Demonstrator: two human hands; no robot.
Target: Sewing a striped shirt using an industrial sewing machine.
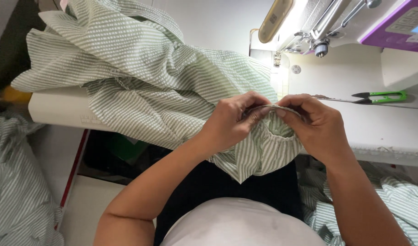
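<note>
Garment: green-and-white striped fabric [159, 86] lies heaped across the sewing table [387, 132], its bulk piled to the far left, one gathered end drawn near to you over the table's front edge and hanging toward your lap.
Held part: you have a folded, gathered edge [273, 108] of that fabric raised between both hands, just near of the machine, so the fold sits level and in your line of sight.
Left hand: your left hand [234, 120] is closed on the fabric, thumb and fingers pinched together on the left end of the fold; this looks like the anchoring grip.
Right hand: your right hand [316, 125] is likewise clamped on the fabric, fingertips pressing the right end of the fold, nearly touching the left hand's fingers. With the hands this close, the short stretch between them stays taut.
Sewing machine: white sewing machine [327, 23] stands at the far right, its needle area [277, 59] just beyond the held edge, a purple control panel [400, 23] at its right.
Snips: green-handled thread snips [377, 96] lie on the table to the right of your right hand, apart from it but within reach.
Spare cloth: more striped fabric [17, 182] is heaped low at the near left, and another pile [391, 196] at the near right.
</note>
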